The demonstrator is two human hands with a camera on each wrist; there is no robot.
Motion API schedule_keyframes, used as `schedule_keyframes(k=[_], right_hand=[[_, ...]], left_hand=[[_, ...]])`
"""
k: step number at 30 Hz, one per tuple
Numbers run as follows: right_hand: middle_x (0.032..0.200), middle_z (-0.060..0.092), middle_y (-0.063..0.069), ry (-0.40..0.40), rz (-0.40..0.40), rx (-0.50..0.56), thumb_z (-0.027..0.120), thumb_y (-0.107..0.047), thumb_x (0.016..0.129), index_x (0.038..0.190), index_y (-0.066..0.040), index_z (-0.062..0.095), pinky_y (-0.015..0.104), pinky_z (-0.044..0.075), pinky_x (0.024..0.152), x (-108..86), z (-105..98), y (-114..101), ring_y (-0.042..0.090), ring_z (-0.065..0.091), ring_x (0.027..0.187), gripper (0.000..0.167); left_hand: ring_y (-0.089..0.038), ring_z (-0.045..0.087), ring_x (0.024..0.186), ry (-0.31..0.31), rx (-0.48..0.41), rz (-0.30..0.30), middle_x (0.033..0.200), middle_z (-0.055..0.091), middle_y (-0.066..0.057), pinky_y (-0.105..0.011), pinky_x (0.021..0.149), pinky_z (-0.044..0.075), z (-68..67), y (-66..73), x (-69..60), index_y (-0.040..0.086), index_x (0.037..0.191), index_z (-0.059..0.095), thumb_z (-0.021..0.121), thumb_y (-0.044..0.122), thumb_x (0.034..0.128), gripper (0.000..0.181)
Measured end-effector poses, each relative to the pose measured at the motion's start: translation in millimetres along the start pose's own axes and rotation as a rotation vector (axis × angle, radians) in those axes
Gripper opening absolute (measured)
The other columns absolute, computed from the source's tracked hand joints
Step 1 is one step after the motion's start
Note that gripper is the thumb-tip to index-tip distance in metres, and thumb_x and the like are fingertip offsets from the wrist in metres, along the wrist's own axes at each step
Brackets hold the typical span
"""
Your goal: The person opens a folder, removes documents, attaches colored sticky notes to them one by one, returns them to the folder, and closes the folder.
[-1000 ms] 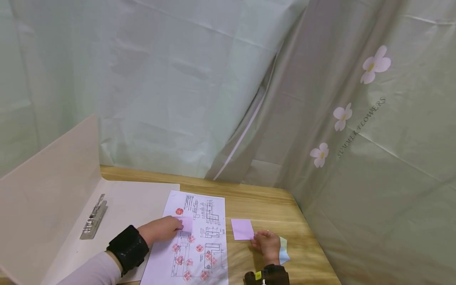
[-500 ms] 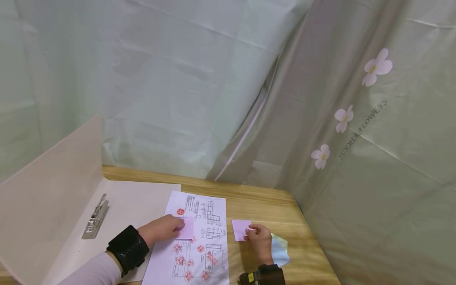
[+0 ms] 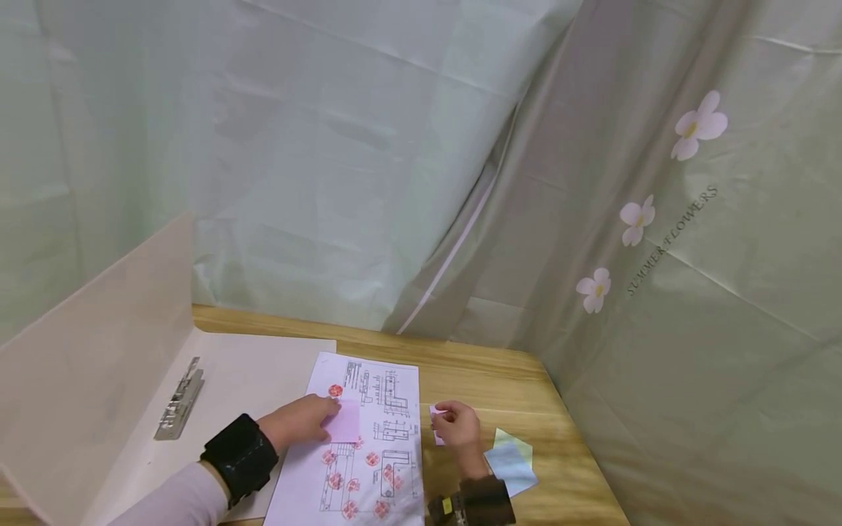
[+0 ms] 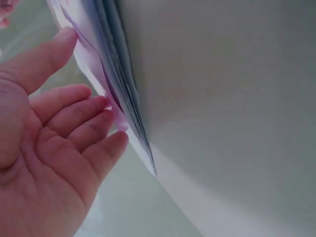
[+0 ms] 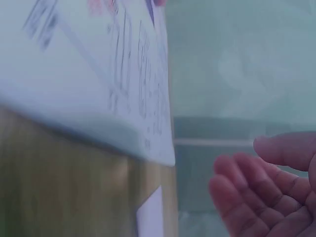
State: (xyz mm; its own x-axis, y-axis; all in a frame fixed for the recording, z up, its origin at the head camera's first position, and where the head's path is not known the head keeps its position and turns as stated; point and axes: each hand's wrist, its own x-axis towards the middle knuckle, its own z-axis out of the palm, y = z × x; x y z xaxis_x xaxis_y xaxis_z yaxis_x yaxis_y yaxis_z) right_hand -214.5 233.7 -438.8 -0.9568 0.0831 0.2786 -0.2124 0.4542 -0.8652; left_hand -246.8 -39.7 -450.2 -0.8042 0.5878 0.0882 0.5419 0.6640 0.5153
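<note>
My left hand [image 3: 304, 422] rests its fingertips on a pink sticky note [image 3: 345, 422] on a stack of printed technical drawings [image 3: 395, 394] with red stamps. In the left wrist view the thumb and fingers [image 4: 69, 103] lie apart, their tips against the note's edge. My right hand [image 3: 458, 429] is just right of the stack, over a second pink sticky note [image 3: 434, 413] on the table, partly covering it. The right wrist view has its fingers [image 5: 247, 187] loosely bent with nothing between them.
A white file folder [image 3: 263, 354] stands open at the left, its metal clip [image 3: 179, 402] showing and the stack overlapping its right side. Blue [image 3: 511, 467] and pale green [image 3: 520, 443] sticky notes lie right on the wooden table [image 3: 480, 372]. Curtains [image 3: 329, 183] hang behind.
My right hand has moved left from beside the blue and green notes to over the second pink note, uncovering the former. The left hand stays on the stack, its fingers drawn slightly back off the note.
</note>
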Motion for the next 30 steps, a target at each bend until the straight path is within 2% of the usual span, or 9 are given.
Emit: schedule_keyframes(k=[5, 8, 11, 14, 19, 22, 26, 30], right_hand=[[0.068, 0.061, 0.007, -0.056, -0.127, -0.12, 0.064, 0.005, 0.076, 0.085, 0.012, 0.063, 0.024, 0.047, 0.053, 3.9, 14, -8, 0.016, 0.058, 0.06, 0.011], [0.074, 0.062, 0.009, -0.102, -0.169, -0.156, 0.064, 0.004, 0.077, 0.087, 0.011, 0.063, 0.027, 0.049, 0.062, 7.1, 25, -12, 0.021, 0.06, 0.069, 0.012], [0.083, 0.063, 0.013, -0.188, -0.184, -0.218, 0.063, 0.004, 0.078, 0.092, 0.01, 0.063, 0.032, 0.049, 0.07, 9.9, 38, -17, 0.027, 0.061, 0.079, 0.015], [0.092, 0.064, 0.014, -0.299, -0.207, -0.342, 0.064, 0.003, 0.078, 0.097, 0.007, 0.064, 0.033, 0.047, 0.078, 12.5, 52, -22, 0.027, 0.059, 0.09, 0.02], [0.103, 0.063, 0.012, -0.487, -0.236, -0.521, 0.065, 0.0, 0.078, 0.106, 0.005, 0.063, 0.028, 0.044, 0.082, 15.2, 74, -32, 0.021, 0.056, 0.099, 0.029], [0.108, 0.061, 0.012, -0.561, -0.245, -0.606, 0.067, -0.005, 0.078, 0.111, 0.004, 0.06, 0.025, 0.042, 0.085, 15.6, 85, -35, 0.019, 0.055, 0.102, 0.036], [0.115, 0.058, 0.014, -0.607, -0.268, -0.701, 0.067, -0.011, 0.078, 0.116, 0.003, 0.057, 0.024, 0.038, 0.09, 16.5, 96, -34, 0.02, 0.052, 0.107, 0.042], [0.12, 0.054, 0.014, -0.622, -0.289, -0.752, 0.068, -0.014, 0.078, 0.119, 0.002, 0.056, 0.023, 0.036, 0.091, 18.5, 104, -32, 0.02, 0.051, 0.109, 0.046]], left_hand=[[-0.032, 0.056, 0.087, -0.012, 0.0, -0.021, 0.093, 0.061, -0.016, -0.046, 0.084, 0.042, -0.6, 0.0, 0.7, 0.001, 0.084, 0.059, 0.078, 0.0, 0.0651, 0.027], [-0.036, 0.054, 0.097, -0.024, 0.004, -0.035, 0.1, 0.06, -0.019, -0.047, 0.088, 0.039, 0.5, -1.9, 1.8, -0.001, 0.09, 0.06, 0.078, 0.001, 0.0648, 0.031], [-0.038, 0.051, 0.104, -0.037, 0.008, -0.053, 0.105, 0.059, -0.02, -0.047, 0.09, 0.037, 2.3, -4.4, 3.3, -0.002, 0.096, 0.061, 0.078, 0.002, 0.0653, 0.036], [-0.039, 0.05, 0.106, -0.043, 0.004, -0.064, 0.107, 0.058, -0.021, -0.047, 0.09, 0.037, 3.9, -5.8, 4.3, -0.003, 0.099, 0.06, 0.078, 0.002, 0.0655, 0.038], [-0.04, 0.05, 0.104, -0.041, -0.004, -0.06, 0.106, 0.058, -0.023, -0.048, 0.089, 0.037, 3.5, -5.5, 4.3, -0.005, 0.1, 0.06, 0.078, 0.001, 0.0649, 0.04], [-0.039, 0.051, 0.104, -0.044, 0.013, -0.074, 0.107, 0.058, -0.023, -0.047, 0.089, 0.038, 2.7, -4.3, 3.7, -0.007, 0.104, 0.06, 0.078, 0.002, 0.0654, 0.044], [-0.033, 0.056, 0.088, -0.045, 0.016, -0.08, 0.099, 0.06, -0.021, -0.046, 0.084, 0.042, 0.9, -0.9, 2.9, -0.009, 0.104, 0.06, 0.078, 0.001, 0.0652, 0.044], [-0.026, 0.053, 0.075, -0.042, 0.006, -0.095, 0.09, 0.061, -0.016, -0.044, 0.08, 0.045, -0.8, 2.4, 1.8, -0.008, 0.104, 0.059, 0.078, 0.001, 0.0649, 0.044]])
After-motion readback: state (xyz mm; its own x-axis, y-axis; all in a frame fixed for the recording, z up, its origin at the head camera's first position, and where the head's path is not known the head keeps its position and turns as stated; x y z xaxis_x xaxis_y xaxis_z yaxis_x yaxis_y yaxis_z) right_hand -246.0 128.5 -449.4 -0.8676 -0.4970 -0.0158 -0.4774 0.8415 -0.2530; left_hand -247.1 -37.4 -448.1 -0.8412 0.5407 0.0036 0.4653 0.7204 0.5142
